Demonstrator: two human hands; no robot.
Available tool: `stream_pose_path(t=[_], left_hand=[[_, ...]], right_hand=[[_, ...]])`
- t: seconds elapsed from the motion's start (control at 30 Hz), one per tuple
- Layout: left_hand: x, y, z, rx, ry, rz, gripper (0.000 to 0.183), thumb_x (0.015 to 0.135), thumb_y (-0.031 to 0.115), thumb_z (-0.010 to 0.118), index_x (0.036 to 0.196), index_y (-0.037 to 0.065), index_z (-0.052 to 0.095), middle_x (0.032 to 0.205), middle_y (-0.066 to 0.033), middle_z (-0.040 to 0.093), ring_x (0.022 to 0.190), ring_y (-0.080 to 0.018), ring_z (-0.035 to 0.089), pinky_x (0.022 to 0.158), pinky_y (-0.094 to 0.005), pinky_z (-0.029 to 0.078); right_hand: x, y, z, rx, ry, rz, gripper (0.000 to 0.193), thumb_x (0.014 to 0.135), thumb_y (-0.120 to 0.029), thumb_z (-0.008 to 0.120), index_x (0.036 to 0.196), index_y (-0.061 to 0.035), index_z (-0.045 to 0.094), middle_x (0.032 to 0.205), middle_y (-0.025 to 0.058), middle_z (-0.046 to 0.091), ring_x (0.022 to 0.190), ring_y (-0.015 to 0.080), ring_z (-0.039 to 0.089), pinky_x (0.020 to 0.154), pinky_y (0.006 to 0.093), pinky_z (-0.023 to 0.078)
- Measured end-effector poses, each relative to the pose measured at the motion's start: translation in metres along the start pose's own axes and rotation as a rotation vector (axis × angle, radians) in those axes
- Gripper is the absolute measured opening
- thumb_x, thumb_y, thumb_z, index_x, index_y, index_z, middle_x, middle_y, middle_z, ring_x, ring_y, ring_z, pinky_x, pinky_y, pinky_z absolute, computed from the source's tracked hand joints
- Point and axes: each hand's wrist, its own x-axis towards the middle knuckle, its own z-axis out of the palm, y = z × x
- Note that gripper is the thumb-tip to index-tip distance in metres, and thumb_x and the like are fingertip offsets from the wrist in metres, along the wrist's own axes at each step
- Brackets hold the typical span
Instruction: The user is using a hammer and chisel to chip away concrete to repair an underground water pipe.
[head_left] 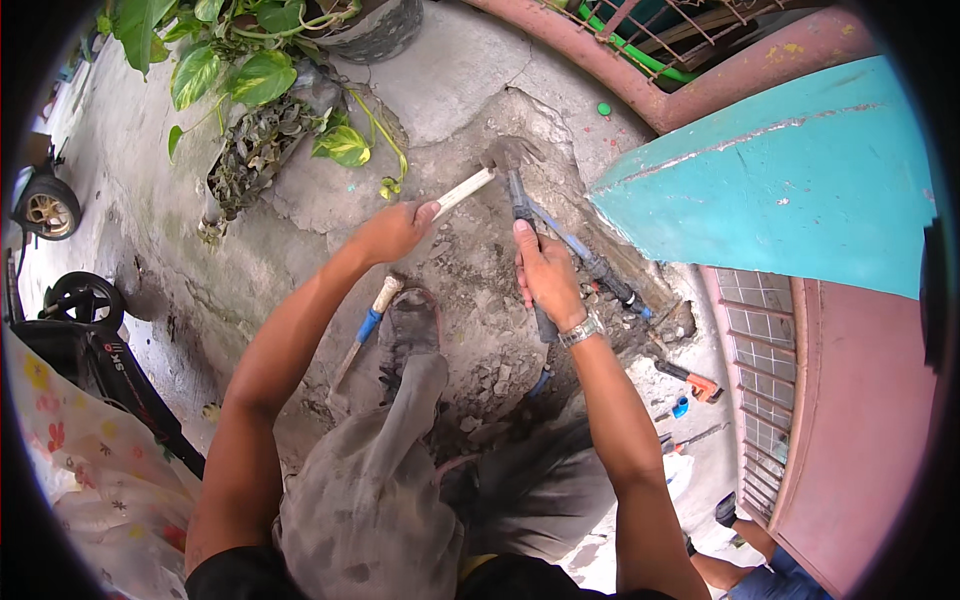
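Left hand [398, 230]: I log it at mid-frame, fingers wrapped tight round the pale wooden handle of a hammer [463, 188]; the handle slants up to the right, its dark metal head meeting the top of the chisel at the far end.

Right hand [545, 275]: fingers closed round a long dark steel chisel [521, 205], a metal-band wristwatch [580, 331] at the wrist; the chisel stands nearly upright, tip hidden behind the hand, above broken grey concrete rubble [480, 300].

Blue plastic pipe with black fittings [600, 268]: lies in the broken trench just right of the chisel, running down to the right toward the turquoise painted panel [790, 180].

Second tool with white and blue grip [370, 325]: lies on the ground left of a dusty shoe [410, 325], near my knee.

Orange-handled wrench [690, 380]: on the floor at right, well apart from both hands.

Green leafy plant in a pot [250, 75]: far left; black wheeled scooter [90, 340]: left edge.

Another person's limb [735, 555]: low right corner.
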Motion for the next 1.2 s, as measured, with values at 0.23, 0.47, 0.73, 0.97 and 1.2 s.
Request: stream_pose_path(t=[0.23,0.47,0.73,0.97,1.2], left_hand=[[-0.011,0.026,0.002,0.017,0.038,-0.027,0.067,0.105,0.058,0.036,0.092,0.001,0.067,0.076,-0.0236,0.063,0.077,-0.0405,0.064,0.074,-0.0490,0.048],[-0.045,0.041,0.030,-0.065,-0.108,-0.016,0.062,0.106,0.054,0.038,0.096,0.000,0.067,0.074,-0.0234,0.063,0.078,-0.0421,0.064,0.076,-0.0505,0.048],[-0.036,0.045,0.032,0.103,0.118,-0.102,0.044,0.104,0.044,0.049,0.105,0.000,0.056,0.083,-0.0287,0.067,0.083,-0.0520,0.064,0.074,-0.0607,0.049],[-0.031,0.060,0.031,0.059,0.110,-0.154,0.047,0.104,0.046,0.048,0.107,0.000,0.058,0.084,-0.0293,0.067,0.084,-0.0511,0.065,0.076,-0.0599,0.051],[-0.034,0.044,0.038,0.036,0.130,-0.162,0.045,0.104,0.043,0.046,0.109,0.001,0.060,0.088,-0.0291,0.068,0.087,-0.0502,0.066,0.077,-0.0588,0.052]], right_hand=[[-0.016,0.019,0.015,0.275,0.146,-0.321,0.055,0.103,-0.053,0.051,0.075,-0.0051,0.054,0.054,0.0002,0.050,0.041,0.0095,0.047,0.039,0.0265,0.038],[-0.030,0.041,0.007,0.196,-0.027,0.079,0.057,0.102,-0.055,0.051,0.074,-0.0052,0.051,0.054,0.0019,0.050,0.037,0.0111,0.046,0.036,0.0276,0.038],[-0.077,0.020,-0.006,0.392,0.073,-0.140,0.038,0.102,-0.031,0.062,0.075,-0.0059,0.052,0.057,0.0008,0.052,0.042,0.0091,0.049,0.039,0.0247,0.041],[-0.044,0.032,0.027,0.591,0.230,-0.322,0.024,0.096,-0.012,0.064,0.077,-0.0032,0.051,0.056,0.0036,0.050,0.045,0.0123,0.049,0.048,0.0298,0.045],[-0.026,0.011,0.024,0.467,0.071,-0.011,0.022,0.093,-0.011,0.062,0.077,-0.0041,0.049,0.059,0.0037,0.050,0.044,0.0130,0.047,0.048,0.0295,0.045]])
